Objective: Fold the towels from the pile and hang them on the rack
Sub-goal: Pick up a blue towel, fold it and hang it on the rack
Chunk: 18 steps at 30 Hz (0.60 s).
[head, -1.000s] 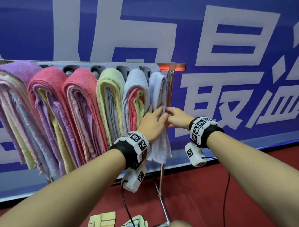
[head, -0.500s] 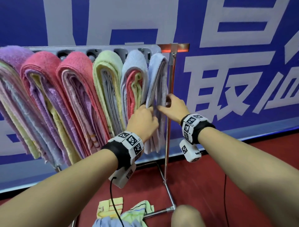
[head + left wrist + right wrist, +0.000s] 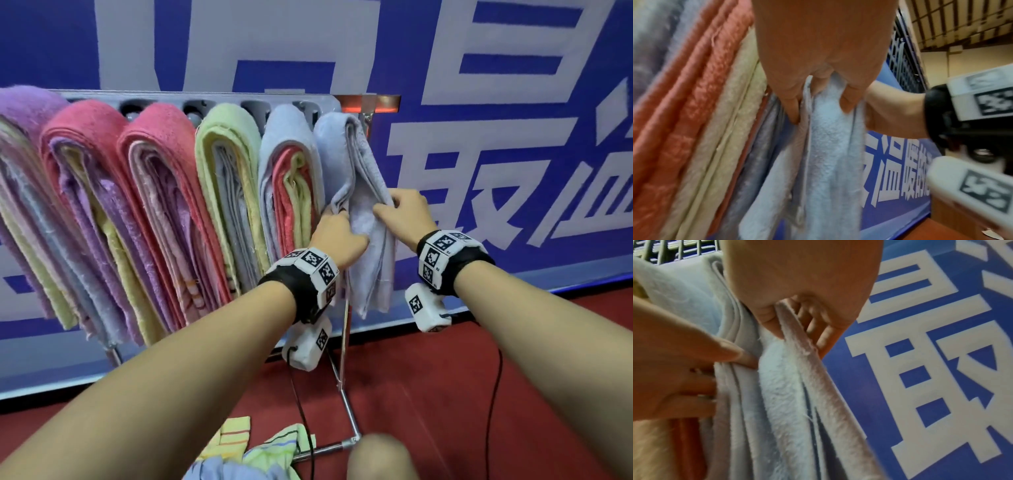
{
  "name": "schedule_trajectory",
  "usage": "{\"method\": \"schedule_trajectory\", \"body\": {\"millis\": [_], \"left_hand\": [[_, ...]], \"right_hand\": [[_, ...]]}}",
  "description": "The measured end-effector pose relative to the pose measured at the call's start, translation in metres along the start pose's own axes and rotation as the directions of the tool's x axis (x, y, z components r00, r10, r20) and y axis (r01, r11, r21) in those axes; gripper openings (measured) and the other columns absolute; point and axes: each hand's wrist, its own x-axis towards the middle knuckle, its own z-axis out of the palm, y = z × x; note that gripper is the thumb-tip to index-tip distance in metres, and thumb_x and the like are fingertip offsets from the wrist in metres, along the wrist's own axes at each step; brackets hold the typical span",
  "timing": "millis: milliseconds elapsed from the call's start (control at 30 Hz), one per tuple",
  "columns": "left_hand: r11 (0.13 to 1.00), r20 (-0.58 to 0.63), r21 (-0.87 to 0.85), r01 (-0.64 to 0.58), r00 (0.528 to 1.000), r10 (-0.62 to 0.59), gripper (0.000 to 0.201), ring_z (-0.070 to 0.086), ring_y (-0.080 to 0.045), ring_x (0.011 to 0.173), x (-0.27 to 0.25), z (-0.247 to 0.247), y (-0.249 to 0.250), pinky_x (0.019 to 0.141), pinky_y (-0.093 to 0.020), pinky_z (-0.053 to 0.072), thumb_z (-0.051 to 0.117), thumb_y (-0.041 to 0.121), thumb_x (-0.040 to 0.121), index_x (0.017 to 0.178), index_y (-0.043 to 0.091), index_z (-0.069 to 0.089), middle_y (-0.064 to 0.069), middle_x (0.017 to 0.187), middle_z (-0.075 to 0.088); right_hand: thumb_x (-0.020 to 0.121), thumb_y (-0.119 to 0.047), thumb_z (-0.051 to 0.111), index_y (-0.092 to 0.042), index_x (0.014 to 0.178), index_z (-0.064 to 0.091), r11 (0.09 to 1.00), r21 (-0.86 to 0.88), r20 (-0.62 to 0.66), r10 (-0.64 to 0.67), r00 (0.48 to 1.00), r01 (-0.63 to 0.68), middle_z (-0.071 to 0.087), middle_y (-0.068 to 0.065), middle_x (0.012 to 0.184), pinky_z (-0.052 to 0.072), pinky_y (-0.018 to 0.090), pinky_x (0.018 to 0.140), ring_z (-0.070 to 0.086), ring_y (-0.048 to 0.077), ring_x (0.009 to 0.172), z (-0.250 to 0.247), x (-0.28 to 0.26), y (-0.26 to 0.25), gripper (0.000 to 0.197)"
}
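Note:
A folded light blue towel point(image 3: 359, 164) hangs on the last bar at the right end of the rack point(image 3: 363, 102). My left hand point(image 3: 337, 236) grips the towel's left layers about halfway down; the left wrist view shows the fingers point(image 3: 849, 100) curled into the light blue towel point(image 3: 828, 154). My right hand point(image 3: 400, 216) pinches the towel's right layers at the same height, the thumb and fingers point(image 3: 818, 331) closed on an edge of the light blue towel point(image 3: 781, 386). Loose striped towels of the pile point(image 3: 260, 452) lie on the floor below.
The rack's other bars hold folded towels: purple point(image 3: 24, 113), two pink point(image 3: 85, 130), green point(image 3: 226, 137) and another blue one point(image 3: 287, 137). A blue banner wall point(image 3: 513, 171) stands right behind. The rack's metal leg point(image 3: 344, 359) runs down to red floor point(image 3: 445, 394). My knee point(image 3: 380, 459) shows at the bottom.
The head view has tilted down and drawn closer. Both hands have stayed on the blue towel; its two hanging halves are now spread a little apart.

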Motion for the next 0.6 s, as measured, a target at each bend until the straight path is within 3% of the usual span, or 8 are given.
{"method": "schedule_trajectory", "body": {"millis": [67,133,200,267,333,433,500,600], "left_hand": [[0.998,0.014,-0.059,-0.036,0.999,0.037,0.048,0.055,-0.036,0.116,0.002,0.012,0.004,0.099,-0.034,0.045,0.07,0.03,0.082,0.12,0.003,0.06,-0.023,0.132,0.051],[0.993,0.035,-0.105,-0.052,0.998,0.056,0.058,0.049,-0.035,0.128,-0.003,0.023,0.002,0.106,-0.031,0.038,0.072,0.024,0.085,0.138,0.01,0.053,-0.023,0.139,0.044],[0.99,-0.002,-0.135,-0.05,0.999,0.05,0.064,0.049,-0.033,0.13,-0.008,0.031,-0.005,0.106,-0.029,0.037,0.072,0.026,0.085,0.144,0.015,0.05,-0.022,0.14,0.047],[0.991,-0.089,-0.131,-0.036,0.996,0.024,0.065,0.058,-0.026,0.12,-0.009,0.035,-0.014,0.099,-0.028,0.044,0.076,0.037,0.082,0.14,0.015,0.055,-0.014,0.132,0.059],[0.994,-0.19,-0.11,-0.01,0.982,-0.011,0.063,0.063,-0.021,0.109,-0.01,0.033,-0.021,0.088,-0.027,0.048,0.077,0.053,0.078,0.126,0.013,0.063,-0.006,0.119,0.067],[0.999,-0.256,0.028,0.026,0.966,-0.018,0.069,0.066,-0.023,0.095,-0.008,0.027,-0.026,0.081,-0.035,0.054,0.07,0.074,0.071,0.106,0.015,0.066,-0.003,0.102,0.069],[0.989,-0.264,0.127,0.072,0.964,-0.036,0.067,0.066,-0.028,0.093,-0.007,0.025,-0.026,0.076,-0.038,0.055,0.067,0.076,0.071,0.099,0.015,0.065,-0.005,0.098,0.069],[0.974,-0.292,0.187,0.127,0.954,-0.068,0.053,0.067,-0.033,0.093,0.0,0.019,-0.029,0.069,-0.033,0.047,0.066,0.066,0.08,0.096,0.016,0.066,-0.007,0.097,0.07]], "right_hand": [[0.085,-0.01,0.06,-0.018,0.06,0.035,1.0,-0.005,0.029,0.007,1.0,-0.007,0.033,-0.001,0.058,0.024,0.03,0.052,0.028,0.015,0.056,-0.011,-0.003,0.005,0.036],[0.085,-0.01,0.059,-0.019,0.061,0.034,1.0,-0.001,0.03,0.008,1.0,-0.008,0.032,-0.002,0.059,0.024,0.029,0.051,0.028,0.014,0.056,-0.017,-0.005,0.01,0.036],[0.085,-0.009,0.06,-0.018,0.062,0.038,1.0,0.025,0.066,-0.008,0.998,0.007,0.035,0.0,0.061,0.027,0.029,0.053,0.031,0.015,0.058,-0.018,-0.007,0.014,0.033],[0.082,-0.01,0.064,-0.015,0.067,0.049,0.999,0.032,0.145,-0.037,0.989,0.033,0.045,0.003,0.065,0.036,0.032,0.062,0.04,0.016,0.063,-0.015,-0.008,0.02,0.021],[0.077,-0.014,0.064,-0.013,0.082,0.066,0.995,0.09,0.227,-0.052,0.973,0.032,0.064,0.002,0.075,0.05,0.036,0.073,0.058,0.017,0.073,-0.01,-0.01,0.025,0.005],[0.092,-0.003,0.055,-0.01,0.118,0.073,0.981,0.183,0.313,0.005,0.95,-0.066,0.076,0.008,0.107,0.061,0.04,0.09,0.073,0.018,0.099,0.0,-0.008,0.029,0.032],[0.098,-0.007,0.055,-0.012,0.122,0.072,0.989,0.141,0.313,-0.004,0.95,-0.042,0.077,0.004,0.108,0.061,0.044,0.094,0.074,0.015,0.101,0.008,-0.007,0.029,0.03],[0.094,-0.025,0.068,-0.02,0.121,0.072,0.995,0.08,0.274,-0.077,0.959,0.057,0.076,-0.006,0.108,0.06,0.04,0.096,0.071,0.003,0.102,0.018,-0.006,0.03,0.028]]}}
